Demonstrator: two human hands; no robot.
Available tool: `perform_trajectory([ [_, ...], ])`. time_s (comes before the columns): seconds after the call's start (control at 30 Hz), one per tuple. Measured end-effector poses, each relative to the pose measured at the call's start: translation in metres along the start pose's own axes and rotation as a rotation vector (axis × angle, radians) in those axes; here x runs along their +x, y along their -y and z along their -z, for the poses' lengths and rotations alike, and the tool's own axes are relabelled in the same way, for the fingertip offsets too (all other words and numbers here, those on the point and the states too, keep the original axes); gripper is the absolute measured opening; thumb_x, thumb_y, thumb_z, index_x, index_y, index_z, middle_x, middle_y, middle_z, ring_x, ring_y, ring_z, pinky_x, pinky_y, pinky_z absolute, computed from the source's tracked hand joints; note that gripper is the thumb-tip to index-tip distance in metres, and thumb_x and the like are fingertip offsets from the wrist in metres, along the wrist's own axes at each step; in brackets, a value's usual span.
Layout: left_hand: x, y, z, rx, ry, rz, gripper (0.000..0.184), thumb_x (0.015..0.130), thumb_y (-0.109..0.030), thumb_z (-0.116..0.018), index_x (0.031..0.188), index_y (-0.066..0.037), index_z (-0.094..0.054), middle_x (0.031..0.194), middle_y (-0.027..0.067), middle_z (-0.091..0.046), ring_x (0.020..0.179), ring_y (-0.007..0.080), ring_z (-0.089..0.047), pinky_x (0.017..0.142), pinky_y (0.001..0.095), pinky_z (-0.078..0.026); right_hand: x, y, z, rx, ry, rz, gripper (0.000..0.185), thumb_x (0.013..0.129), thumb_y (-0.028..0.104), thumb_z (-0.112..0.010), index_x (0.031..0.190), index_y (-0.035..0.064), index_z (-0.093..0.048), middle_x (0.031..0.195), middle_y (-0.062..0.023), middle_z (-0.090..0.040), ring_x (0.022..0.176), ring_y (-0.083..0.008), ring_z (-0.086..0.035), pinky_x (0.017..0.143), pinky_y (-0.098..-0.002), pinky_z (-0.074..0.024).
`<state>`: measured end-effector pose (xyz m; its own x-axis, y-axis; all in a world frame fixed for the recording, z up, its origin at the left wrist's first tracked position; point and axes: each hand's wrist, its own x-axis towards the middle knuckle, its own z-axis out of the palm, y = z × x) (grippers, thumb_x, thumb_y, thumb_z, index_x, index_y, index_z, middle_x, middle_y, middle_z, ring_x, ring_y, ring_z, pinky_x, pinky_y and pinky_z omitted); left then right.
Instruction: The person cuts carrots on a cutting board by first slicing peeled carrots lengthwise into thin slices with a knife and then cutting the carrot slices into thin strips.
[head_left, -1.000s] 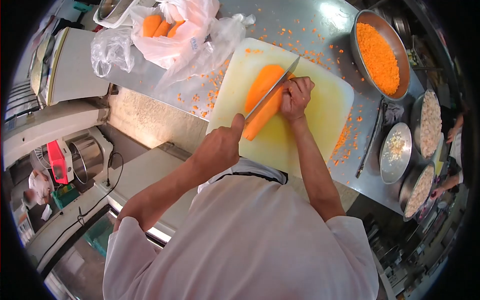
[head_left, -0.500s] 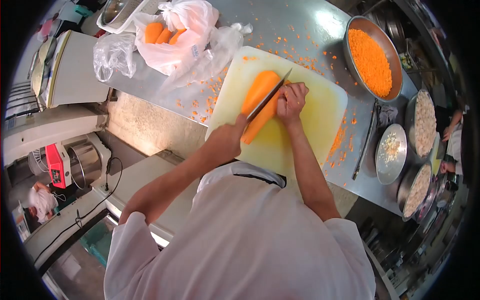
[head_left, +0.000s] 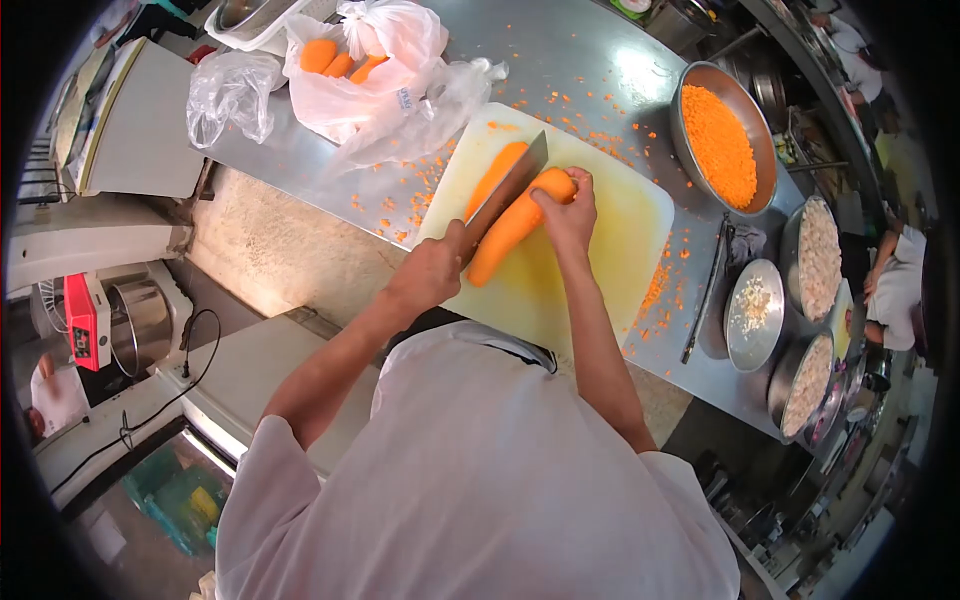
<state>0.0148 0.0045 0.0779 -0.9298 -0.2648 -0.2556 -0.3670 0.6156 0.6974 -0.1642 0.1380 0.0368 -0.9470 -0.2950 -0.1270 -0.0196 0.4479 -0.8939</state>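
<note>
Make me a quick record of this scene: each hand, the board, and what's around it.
Left hand: grips a knife
Right hand: holds a carrot piece
Cutting board: another carrot piece on the blade's far side from the right hand
Bowl: finely chopped orange bits
Plastic bag: whole-looking carrots
Table: metal, orange scraps scattered

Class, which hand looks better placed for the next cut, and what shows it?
Probably the left hand: it grips the knife, close beside the larger carrot piece over the cutting board. The right hand holds that piece near its far end, so it seems better placed to steady it.
</note>
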Motion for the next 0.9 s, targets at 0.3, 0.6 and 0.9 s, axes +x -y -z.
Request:
perform_trajectory([
  [0.3, -0.003, -0.011, 0.002, 0.145, 0.032, -0.021, 0.04, 0.069, 0.009, -0.052, 0.104, 0.002, -0.034, 0.063, 0.0251, -0.056, 0.066, 0.0465, -0.058, 0.057, 0.0549, -0.045, -0.003, -0.014, 0.021, -0.518, -0.302, 0.357, 0.038, 0.077, 0.026, -0.075, 0.104, 0.0042, -0.06, 0.11, -0.0172, -0.051, 0.097, -0.0329, -0.052, 0.086, -0.0423, -0.0446],
  [0.6, -0.047, -0.054, 0.04, 0.143, 0.082, -0.076, 0.037, 0.071, 0.011, -0.046, 0.107, 0.006, -0.037, 0.057, 0.0264, -0.054, 0.057, 0.0467, -0.056, 0.054, 0.055, -0.043, -0.006, -0.015, 0.019, -0.55, 0.071, 0.916, 0.014, 0.083, 0.008, -0.062, 0.096, 0.0028, -0.062, 0.096, -0.01, -0.058, 0.093, -0.0312, -0.051, 0.079, -0.0428, -0.041],
  [0.9, -0.048, -0.059, 0.03, 0.182, 0.232, 0.07, 0.041, 0.072, 0.009, -0.05, 0.11, 0.006, -0.034, 0.061, 0.0217, -0.054, 0.061, 0.0424, -0.058, 0.057, 0.0524, -0.045, -0.001, -0.027, 0.015, -0.524, 0.007, 0.994, 0.016, 0.077, 0.007, -0.063, 0.092, 0.0072, -0.061, 0.092, -0.0061, -0.055, 0.092, -0.0281, -0.051, 0.074, -0.0407, -0.0394],
])
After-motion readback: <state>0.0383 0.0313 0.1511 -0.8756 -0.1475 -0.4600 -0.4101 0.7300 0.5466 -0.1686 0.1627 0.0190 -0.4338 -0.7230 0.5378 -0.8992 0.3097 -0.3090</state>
